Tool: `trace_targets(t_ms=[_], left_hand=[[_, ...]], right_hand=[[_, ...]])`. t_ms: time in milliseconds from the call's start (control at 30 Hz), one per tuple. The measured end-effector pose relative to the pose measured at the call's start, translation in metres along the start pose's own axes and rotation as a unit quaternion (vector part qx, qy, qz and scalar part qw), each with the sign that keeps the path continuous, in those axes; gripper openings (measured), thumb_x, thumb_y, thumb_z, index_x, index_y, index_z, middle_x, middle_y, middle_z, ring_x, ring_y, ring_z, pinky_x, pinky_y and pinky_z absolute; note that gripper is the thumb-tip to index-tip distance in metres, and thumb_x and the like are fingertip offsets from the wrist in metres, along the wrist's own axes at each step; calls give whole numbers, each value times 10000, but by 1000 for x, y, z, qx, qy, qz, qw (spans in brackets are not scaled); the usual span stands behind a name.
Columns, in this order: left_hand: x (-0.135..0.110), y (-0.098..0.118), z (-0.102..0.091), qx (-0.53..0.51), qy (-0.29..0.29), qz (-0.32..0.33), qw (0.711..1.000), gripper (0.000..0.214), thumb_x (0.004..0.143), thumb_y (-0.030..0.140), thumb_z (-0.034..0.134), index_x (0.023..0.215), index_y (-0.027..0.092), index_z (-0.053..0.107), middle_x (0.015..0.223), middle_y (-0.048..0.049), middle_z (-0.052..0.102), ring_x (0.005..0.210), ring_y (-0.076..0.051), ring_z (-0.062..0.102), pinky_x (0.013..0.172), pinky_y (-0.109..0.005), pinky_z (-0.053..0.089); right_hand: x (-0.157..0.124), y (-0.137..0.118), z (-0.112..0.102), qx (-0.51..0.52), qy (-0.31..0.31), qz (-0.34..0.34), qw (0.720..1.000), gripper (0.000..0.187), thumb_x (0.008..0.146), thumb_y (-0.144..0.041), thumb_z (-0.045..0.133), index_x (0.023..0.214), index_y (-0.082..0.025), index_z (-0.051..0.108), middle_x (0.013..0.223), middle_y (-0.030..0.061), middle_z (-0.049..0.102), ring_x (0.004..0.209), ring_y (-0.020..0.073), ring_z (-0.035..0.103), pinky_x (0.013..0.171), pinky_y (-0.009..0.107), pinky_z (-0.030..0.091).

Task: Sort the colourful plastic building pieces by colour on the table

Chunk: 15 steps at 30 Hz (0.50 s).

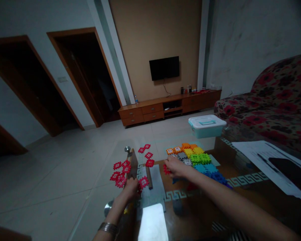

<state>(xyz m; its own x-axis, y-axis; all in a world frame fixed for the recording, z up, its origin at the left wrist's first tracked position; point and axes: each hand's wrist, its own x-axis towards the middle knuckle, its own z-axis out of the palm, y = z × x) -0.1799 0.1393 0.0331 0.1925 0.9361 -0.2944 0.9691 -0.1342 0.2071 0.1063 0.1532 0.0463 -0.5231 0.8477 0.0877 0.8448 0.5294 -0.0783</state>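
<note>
My right hand (pixel 174 166) is closed on a red interlocking tile (pixel 166 169), beside a patch of coloured interlocking tiles (pixel 200 158) in orange, yellow, green, blue and grey. Some orange and grey ones carry white printed squares. On the left, my left hand (pixel 132 185), with a bracelet at its wrist, is curled at a red tile (pixel 143 182) that shows beside its fingers; the fingertips are partly hidden. Around it lies a cluster of red tiles (pixel 120 175). Farther back, several loose red tiles (pixel 148 155) are spread in a line.
The glass table (pixel 190 214) has a Greek-key border. A lidded turquoise box (pixel 207 126) stands at its back right. Paper sheets (pixel 256 152) with a pen and a dark phone (pixel 291 174) lie at the right. Beyond are a flowered sofa (pixel 271 90) and a TV cabinet (pixel 153 112).
</note>
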Motion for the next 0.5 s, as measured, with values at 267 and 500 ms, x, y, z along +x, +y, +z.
trace_targets(t_ms=[267, 500], left_hand=[[0, 20, 12, 27, -4, 36, 999, 407, 541, 58, 656, 924, 166, 572, 1146, -119, 585, 1080, -292, 528, 946, -376, 415], [-11, 50, 19, 17, -25, 87, 996, 445, 552, 71, 703, 968, 154, 570, 1170, -112, 569, 1116, -268, 497, 983, -364, 405]], right_hand=[[-10, 44, 2, 55, -4, 69, 996, 354, 644, -92, 685, 988, -169, 644, 1084, 142, 665, 995, 277, 592, 870, 359, 452], [-10, -7, 20, 130, -12, -39, 991, 333, 773, -191, 690, 1102, -161, 646, 1156, 134, 622, 1071, 258, 558, 923, 359, 443]])
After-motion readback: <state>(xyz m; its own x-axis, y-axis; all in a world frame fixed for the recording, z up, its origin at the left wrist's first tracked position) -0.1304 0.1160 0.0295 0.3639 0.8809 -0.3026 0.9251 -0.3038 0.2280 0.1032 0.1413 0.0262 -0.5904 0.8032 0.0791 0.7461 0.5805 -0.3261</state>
